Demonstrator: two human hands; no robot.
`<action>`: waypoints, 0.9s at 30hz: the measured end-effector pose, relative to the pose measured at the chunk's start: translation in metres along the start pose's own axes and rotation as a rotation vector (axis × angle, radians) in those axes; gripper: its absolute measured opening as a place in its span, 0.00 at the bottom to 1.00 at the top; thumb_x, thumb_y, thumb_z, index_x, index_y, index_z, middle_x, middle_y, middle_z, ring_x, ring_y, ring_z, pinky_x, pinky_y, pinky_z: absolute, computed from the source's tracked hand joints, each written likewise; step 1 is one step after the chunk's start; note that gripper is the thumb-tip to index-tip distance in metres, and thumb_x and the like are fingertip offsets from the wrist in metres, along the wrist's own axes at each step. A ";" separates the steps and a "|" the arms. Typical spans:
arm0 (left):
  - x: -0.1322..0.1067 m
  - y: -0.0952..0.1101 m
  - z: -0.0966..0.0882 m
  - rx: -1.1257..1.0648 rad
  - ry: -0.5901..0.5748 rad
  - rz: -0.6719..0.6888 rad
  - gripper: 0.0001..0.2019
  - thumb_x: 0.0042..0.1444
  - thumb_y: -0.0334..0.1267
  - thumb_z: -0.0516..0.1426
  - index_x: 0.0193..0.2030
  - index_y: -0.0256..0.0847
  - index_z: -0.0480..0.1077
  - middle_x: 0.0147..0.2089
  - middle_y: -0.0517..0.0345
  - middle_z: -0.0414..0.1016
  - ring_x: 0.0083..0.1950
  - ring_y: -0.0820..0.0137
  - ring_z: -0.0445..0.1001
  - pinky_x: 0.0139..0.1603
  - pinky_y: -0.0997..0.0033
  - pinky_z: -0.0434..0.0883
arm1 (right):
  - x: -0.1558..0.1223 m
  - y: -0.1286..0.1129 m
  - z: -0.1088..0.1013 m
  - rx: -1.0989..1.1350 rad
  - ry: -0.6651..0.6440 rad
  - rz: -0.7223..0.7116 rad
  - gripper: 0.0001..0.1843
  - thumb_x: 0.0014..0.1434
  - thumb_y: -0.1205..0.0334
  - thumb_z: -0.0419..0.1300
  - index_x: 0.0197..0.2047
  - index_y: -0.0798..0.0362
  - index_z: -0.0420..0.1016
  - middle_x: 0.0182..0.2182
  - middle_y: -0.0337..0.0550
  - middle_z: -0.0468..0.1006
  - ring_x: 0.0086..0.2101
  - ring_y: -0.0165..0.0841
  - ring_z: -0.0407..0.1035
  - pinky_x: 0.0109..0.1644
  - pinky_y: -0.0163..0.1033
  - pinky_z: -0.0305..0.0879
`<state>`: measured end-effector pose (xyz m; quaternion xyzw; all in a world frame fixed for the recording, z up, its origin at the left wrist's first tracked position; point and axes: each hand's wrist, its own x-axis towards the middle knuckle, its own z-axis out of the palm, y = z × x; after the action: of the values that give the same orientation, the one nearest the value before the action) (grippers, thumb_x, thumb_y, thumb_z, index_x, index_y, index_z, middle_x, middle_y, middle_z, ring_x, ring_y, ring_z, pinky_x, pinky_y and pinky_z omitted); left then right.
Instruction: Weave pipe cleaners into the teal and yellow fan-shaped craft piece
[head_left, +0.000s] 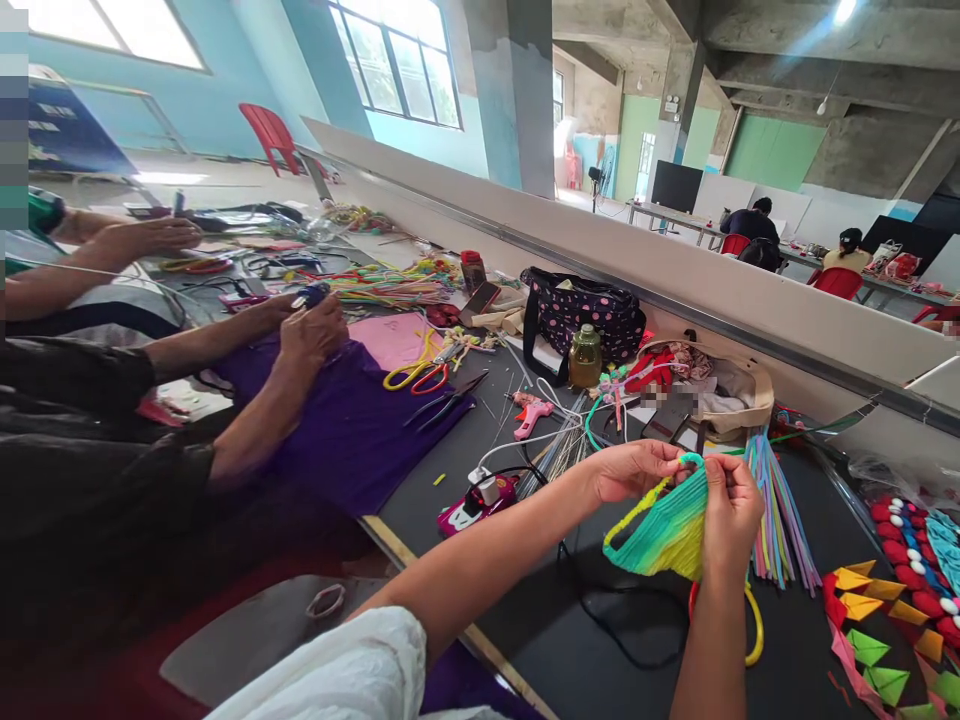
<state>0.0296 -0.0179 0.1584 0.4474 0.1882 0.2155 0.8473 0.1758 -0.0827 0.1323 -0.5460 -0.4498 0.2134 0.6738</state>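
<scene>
A green-and-yellow ribbed craft piece [664, 530], fuzzy like pipe cleaners and with a thin looped edge at its left, is held up over the dark table. My left hand [636, 470] pinches the small turquoise loop at its top. At the upper right edge, my right hand [731, 510] is closed on the same piece, thumb and fingers near the left fingertips. Below my right wrist, a yellow handle loop [754, 625] and a bit of red show, partly covered by the arm. A bundle of pastel pipe cleaners [780, 520] lies just beyond my right hand.
A pink glue gun [531, 415], a purple power strip [476, 505] with plugs and cords, pliers [446, 400] and scissors [420, 370] lie to the left. Behind stand a jar [585, 357] and a patterned bag [589, 315]. Co-workers' hands [315, 325] work at far left.
</scene>
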 end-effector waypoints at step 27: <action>-0.009 -0.004 0.020 1.550 0.576 0.834 0.10 0.60 0.36 0.52 0.32 0.40 0.73 0.33 0.54 0.73 0.39 0.68 0.68 0.48 0.65 0.64 | -0.004 -0.002 0.005 -0.104 0.095 -0.110 0.17 0.58 0.47 0.57 0.34 0.55 0.74 0.30 0.44 0.76 0.32 0.35 0.69 0.38 0.39 0.65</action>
<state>0.0332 -0.0375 0.1669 0.8498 0.3070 0.4198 0.0858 0.1694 -0.0839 0.1330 -0.5641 -0.4571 0.1264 0.6759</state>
